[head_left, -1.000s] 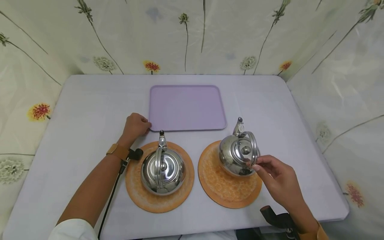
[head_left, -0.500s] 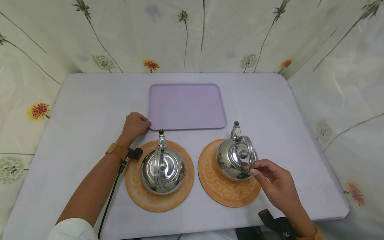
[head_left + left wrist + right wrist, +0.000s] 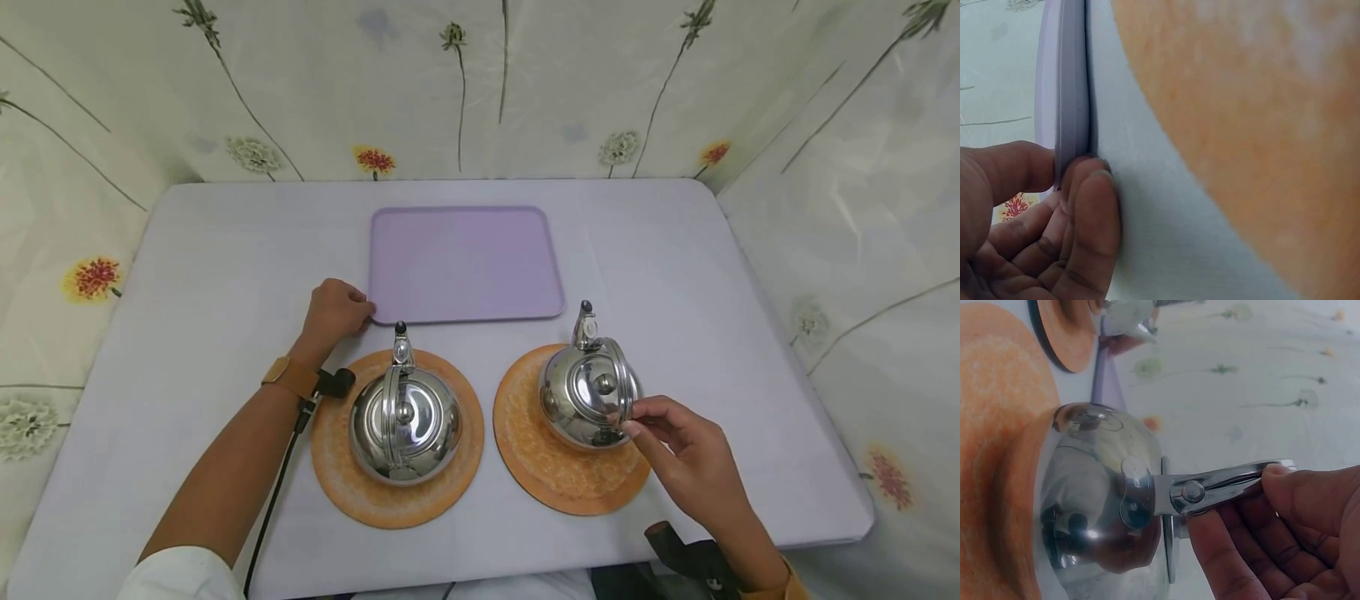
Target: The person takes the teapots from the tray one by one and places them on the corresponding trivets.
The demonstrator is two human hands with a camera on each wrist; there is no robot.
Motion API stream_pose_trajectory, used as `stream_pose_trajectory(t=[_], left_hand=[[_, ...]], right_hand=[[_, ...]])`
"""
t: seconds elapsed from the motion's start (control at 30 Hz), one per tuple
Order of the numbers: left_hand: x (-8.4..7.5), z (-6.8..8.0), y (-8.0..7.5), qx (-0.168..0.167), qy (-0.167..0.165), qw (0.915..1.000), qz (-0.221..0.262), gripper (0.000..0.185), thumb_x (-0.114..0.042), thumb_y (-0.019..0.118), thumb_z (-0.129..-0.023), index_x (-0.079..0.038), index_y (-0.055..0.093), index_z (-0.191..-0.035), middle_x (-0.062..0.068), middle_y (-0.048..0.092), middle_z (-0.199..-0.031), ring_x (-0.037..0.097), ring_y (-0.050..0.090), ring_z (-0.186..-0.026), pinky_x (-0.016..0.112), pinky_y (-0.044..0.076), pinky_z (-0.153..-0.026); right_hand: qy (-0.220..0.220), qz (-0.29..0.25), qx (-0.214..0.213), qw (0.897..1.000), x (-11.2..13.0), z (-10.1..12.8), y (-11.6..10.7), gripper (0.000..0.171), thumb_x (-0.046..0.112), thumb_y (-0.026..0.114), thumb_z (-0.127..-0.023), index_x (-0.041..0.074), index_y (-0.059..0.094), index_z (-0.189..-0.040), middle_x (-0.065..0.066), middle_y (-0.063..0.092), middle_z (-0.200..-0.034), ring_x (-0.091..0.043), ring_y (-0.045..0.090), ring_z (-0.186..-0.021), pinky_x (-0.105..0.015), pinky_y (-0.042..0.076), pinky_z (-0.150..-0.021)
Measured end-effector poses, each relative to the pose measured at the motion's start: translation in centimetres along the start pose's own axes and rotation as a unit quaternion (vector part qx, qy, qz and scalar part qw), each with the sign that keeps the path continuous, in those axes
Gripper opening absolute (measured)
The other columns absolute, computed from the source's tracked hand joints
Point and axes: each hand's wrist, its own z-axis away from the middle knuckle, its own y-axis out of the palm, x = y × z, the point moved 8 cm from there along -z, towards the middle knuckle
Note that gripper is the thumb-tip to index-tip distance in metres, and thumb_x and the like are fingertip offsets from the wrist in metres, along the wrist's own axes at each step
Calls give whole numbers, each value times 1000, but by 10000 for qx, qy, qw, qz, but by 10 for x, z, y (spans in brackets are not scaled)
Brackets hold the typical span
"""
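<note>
My right hand pinches the hinged handle of a shiny steel kettle between thumb and fingers. That kettle sits at the far part of the right round orange mat, its black-tipped spout facing away from me. With thumb and curled fingers, my left hand pinches the near left corner of the lilac tray; the left wrist view shows the thumb on one face of the tray rim. Another steel kettle stands on the left round mat, its handle upright.
A white cloth covers the table. Floral-print sheeting hangs behind it and at both sides. A black cable runs down from my left wrist, and a black camera mount is on the right one.
The right kettle has come toward me and slightly left onto its mat, my right hand staying on its handle. My left hand keeps its place at the tray corner.
</note>
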Motion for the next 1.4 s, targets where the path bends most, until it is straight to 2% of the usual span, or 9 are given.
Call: stream_pose_trajectory(t=[0.3,0.5,0.63,0.8,0.9,1.1,1.17,1.27,1.4], left_hand=[[2,1,-1,-41,63,10000,-7,22,-13,63,-89,5,73,-97,9,68,-68,14,62,-57,26,46,-56],[4,1,-1,-25,-28,10000,47,22,-13,63,-90,5,72,-98,10,69,-70,15,62,-58,26,47,-56],[4,0,0,14,-85,10000,41,21,-13,63,-90,4,73,-96,9,68,-69,15,61,-59,26,46,-55],[3,0,0,9,-83,10000,-22,21,-13,62,-92,4,73,-92,8,67,-67,15,58,-58,26,44,-54],[3,0,0,-5,-44,10000,-76,21,-13,62,-92,4,74,-90,8,66,-65,15,57,-57,26,43,-53],[1,2,-1,-32,91,9996,-261,23,-15,60,-93,4,73,-97,7,66,-65,16,56,-59,27,43,-54],[-1,4,-2,-67,168,9991,-381,24,-15,59,-93,4,73,-97,10,66,-68,18,56,-60,28,42,-54],[-4,7,-6,-176,369,9973,-605,28,-17,58,-93,6,73,-100,16,69,-82,22,56,-66,29,43,-56],[-11,16,-13,-387,628,9934,-875,32,-18,53,-97,7,70,-107,20,68,-94,26,57,-70,32,44,-57]], right_hand=[[80,42,-5,10000,-1,0,0,27,-18,67,-80,-3,63,-102,-4,66,-99,-9,65,-97,-23,51,-80],[213,195,21,9996,-2,-1,-2,29,-14,69,-82,-2,63,-108,-4,66,-104,-6,64,-99,-22,51,-80],[144,255,5,9996,-1,-3,-7,28,-14,65,-85,-1,63,-110,-4,65,-106,-6,64,-100,-20,50,-82],[-61,71,-123,9999,-1,-11,-18,26,-16,57,-89,-4,64,-111,-11,67,-102,-10,65,-99,-20,49,-85],[-178,241,-262,9992,-3,-17,-26,25,-15,58,-89,-4,65,-110,-13,69,-100,-9,65,-97,-18,48,-86],[-260,663,-565,9959,-10,-30,-40,23,-12,59,-90,-3,66,-110,-12,69,-98,-6,65,-95,-15,46,-85],[-239,716,-632,9951,-13,-33,-44,23,-11,59,-90,-2,66,-111,-13,69,-98,-6,65,-95,-14,46,-86],[-192,869,-706,9935,-17,-37,-48,22,-8,60,-91,-2,66,-111,-13,70,-97,-4,64,-95,-13,44,-87],[-144,1244,-809,9888,-24,-42,-53,18,-2,60,-93,-1,67,-110,-11,71,-96,2,63,-93,-10,41,-88]])
